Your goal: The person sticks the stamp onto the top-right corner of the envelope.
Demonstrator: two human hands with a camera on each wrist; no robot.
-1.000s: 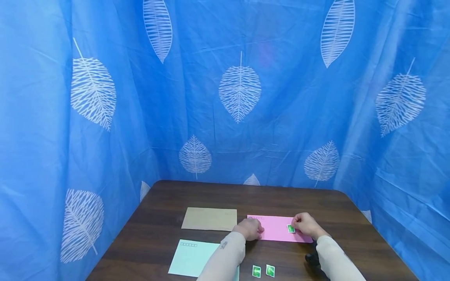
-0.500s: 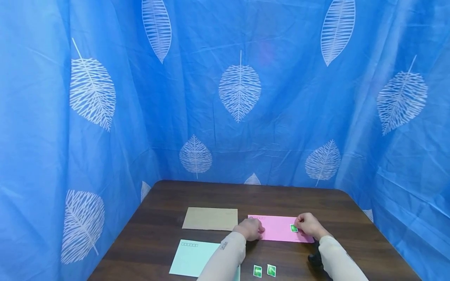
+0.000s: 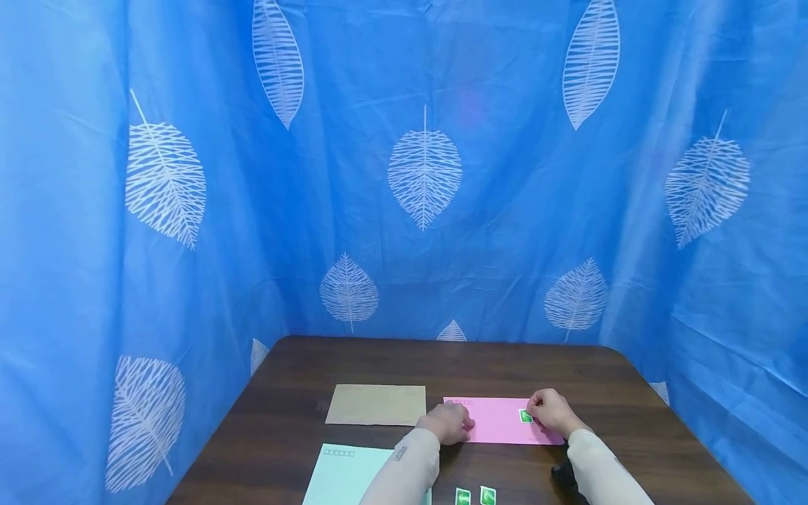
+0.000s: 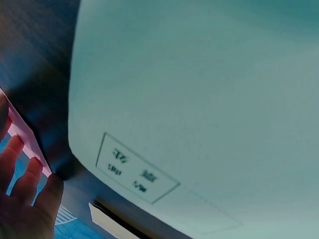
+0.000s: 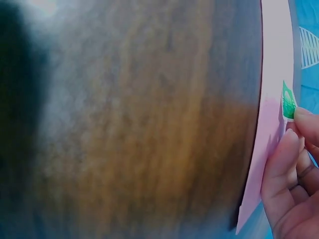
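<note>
A pink envelope [image 3: 495, 423] lies flat at the right middle of the table. My left hand [image 3: 447, 422] rests on its left end; in the left wrist view the fingers [image 4: 29, 181] are spread along the envelope's edge, fairly straight. Between the thumb and fingers of my right hand [image 3: 553, 412] I pinch a small green stamp [image 3: 524, 416] with a white border. It is held over the envelope's right part. From the right wrist view, the stamp [image 5: 288, 103] looks tilted up from the pink surface; whether its lower edge touches cannot be told.
Two more green stamps, one [image 3: 463, 497] beside another [image 3: 488, 495], lie near the front. A mint envelope [image 3: 346, 471] is partly under my left sleeve, a tan envelope [image 3: 376, 405] behind it. Blue leaf-patterned curtain [image 3: 492, 280] surrounds the dark wooden table [image 3: 536, 365].
The head view has tipped up a little, so everything sits lower. My right hand keeps its pinch on the stamp, which moved slightly right over the envelope earlier. My left hand stays put.
</note>
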